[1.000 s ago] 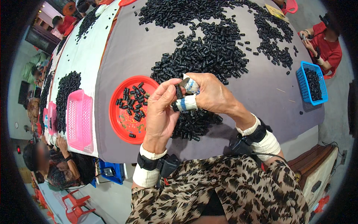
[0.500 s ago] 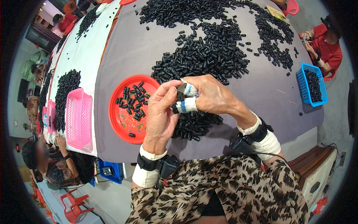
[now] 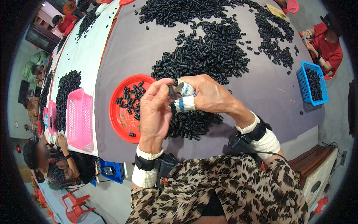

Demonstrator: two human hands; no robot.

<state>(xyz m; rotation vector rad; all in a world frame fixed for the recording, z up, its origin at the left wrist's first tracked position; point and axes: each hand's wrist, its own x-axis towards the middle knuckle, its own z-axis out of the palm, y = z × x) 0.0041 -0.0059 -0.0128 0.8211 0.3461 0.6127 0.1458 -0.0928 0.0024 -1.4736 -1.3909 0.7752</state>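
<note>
My left hand [image 3: 154, 110] and my right hand [image 3: 207, 95] meet above the grey table [image 3: 261, 97], fingertips together on a small black plastic piece [image 3: 170, 90]. Two fingers of my right hand wear white tape wraps, one with a blue stripe. Just under my hands lies a heap of small black pieces [image 3: 190, 121]. A red round tray [image 3: 125, 117] with several black pieces sits to the left of my left hand. A much bigger spread of black pieces [image 3: 209, 56] covers the table beyond my hands.
A blue basket [image 3: 313, 84] of black pieces stands at the right table edge near a person in red [image 3: 328, 41]. Pink baskets [image 3: 78, 119] and another black heap [image 3: 67, 89] lie on the white table to the left. A seated person [image 3: 48, 164] is at lower left.
My hands stay together over the heap; the fingers have shifted slightly around the small black piece.
</note>
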